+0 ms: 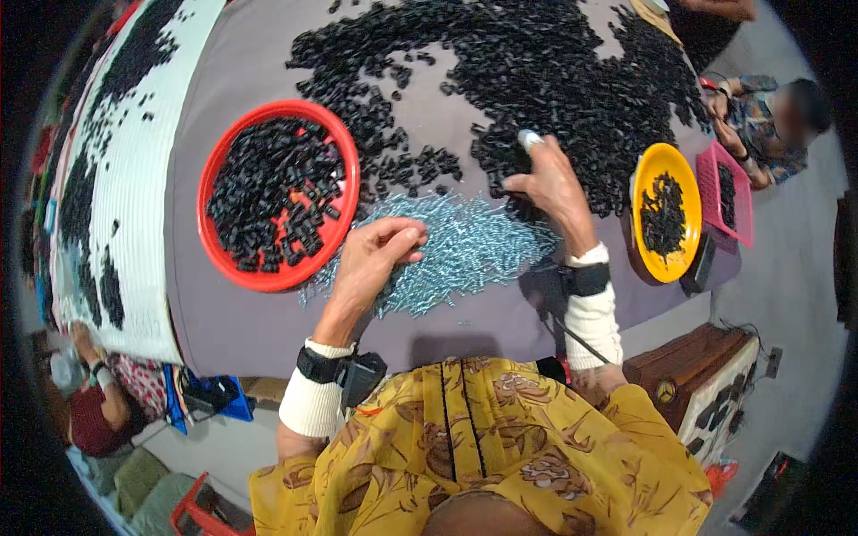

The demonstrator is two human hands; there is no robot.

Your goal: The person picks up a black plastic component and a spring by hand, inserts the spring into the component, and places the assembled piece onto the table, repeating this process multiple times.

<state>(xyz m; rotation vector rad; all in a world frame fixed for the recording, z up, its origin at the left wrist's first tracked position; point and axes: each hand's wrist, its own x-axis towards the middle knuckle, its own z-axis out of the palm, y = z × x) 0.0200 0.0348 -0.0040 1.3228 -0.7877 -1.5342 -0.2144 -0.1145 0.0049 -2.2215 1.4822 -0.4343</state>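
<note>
My left hand (380, 255) hovers over a heap of small silver screws (456, 255) on the grey table, fingertips pinched together; what they grip is too small to see. My right hand (550, 179) reaches into a large spread of small black plastic parts (554, 80), fingers curled on something at the pile's near edge, a white cap on one fingertip. A round red bowl (228, 268) filled with black parts stands just left of my left hand.
A yellow bowl (651, 165) and a pink basket (706, 183) with black parts stand at the right, near another seated person (769, 125). A white ribbed sheet (147, 205) with more black parts lies at the left. A brown box (693, 362) stands on the floor at lower right.
</note>
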